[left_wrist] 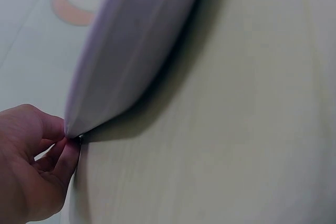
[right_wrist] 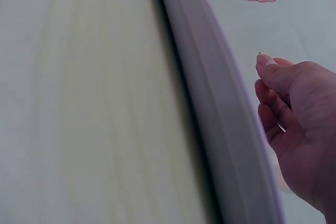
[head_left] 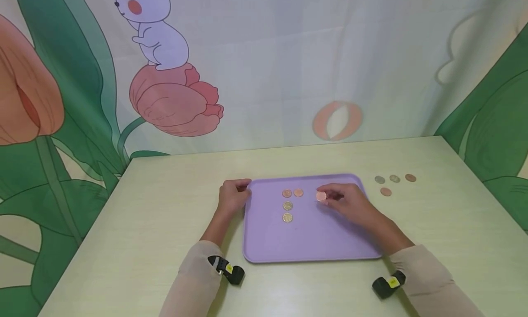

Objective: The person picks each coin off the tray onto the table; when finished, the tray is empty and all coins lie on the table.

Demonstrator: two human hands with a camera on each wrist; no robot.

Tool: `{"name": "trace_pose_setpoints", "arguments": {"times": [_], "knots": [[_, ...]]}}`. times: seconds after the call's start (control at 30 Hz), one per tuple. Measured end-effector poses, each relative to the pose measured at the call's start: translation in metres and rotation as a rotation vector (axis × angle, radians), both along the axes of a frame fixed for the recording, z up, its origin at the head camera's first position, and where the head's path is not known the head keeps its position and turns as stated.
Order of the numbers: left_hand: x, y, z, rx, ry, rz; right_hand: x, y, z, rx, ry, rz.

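Note:
A purple tray [head_left: 330,241] lies on the table, with two copper coins [head_left: 286,193] side by side and two gold-coloured coins [head_left: 287,206] in a column below the left one. My left hand [head_left: 233,197] pinches the tray's far left corner between thumb and fingers; the left wrist view shows this hand [left_wrist: 37,163] right at the rim. Over the tray's right half, my right hand [head_left: 348,202] holds a copper coin [head_left: 321,196] between thumb and fingertips. From the right wrist, the coin is mostly hidden behind the fingers of that hand [right_wrist: 304,108].
Several loose coins lie on the table right of the tray: a silver one [head_left: 380,180], a paler one [head_left: 394,178] and two copper ones [head_left: 410,177]. Behind the pale wooden table [head_left: 165,207] hangs a printed curtain [head_left: 268,78] with flowers and a white animal.

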State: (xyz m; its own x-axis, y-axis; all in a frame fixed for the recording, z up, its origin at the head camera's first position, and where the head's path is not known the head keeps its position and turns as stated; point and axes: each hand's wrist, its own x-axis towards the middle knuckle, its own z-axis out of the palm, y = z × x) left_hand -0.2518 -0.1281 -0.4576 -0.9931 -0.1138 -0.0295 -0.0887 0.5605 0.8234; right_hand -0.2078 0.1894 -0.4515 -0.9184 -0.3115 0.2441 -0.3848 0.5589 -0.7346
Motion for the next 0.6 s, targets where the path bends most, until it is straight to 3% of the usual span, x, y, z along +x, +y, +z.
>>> {"name": "trace_pose_setpoints", "arguments": {"times": [0.3,0.6], "knots": [[0.001,0.000,0.000,0.001,0.008,-0.006,0.005,0.021,0.008,0.023,0.030,-0.068],[0.000,0.000,0.001,0.001,0.002,-0.008,0.007,0.056,0.006,0.061,0.021,-0.171]]}}
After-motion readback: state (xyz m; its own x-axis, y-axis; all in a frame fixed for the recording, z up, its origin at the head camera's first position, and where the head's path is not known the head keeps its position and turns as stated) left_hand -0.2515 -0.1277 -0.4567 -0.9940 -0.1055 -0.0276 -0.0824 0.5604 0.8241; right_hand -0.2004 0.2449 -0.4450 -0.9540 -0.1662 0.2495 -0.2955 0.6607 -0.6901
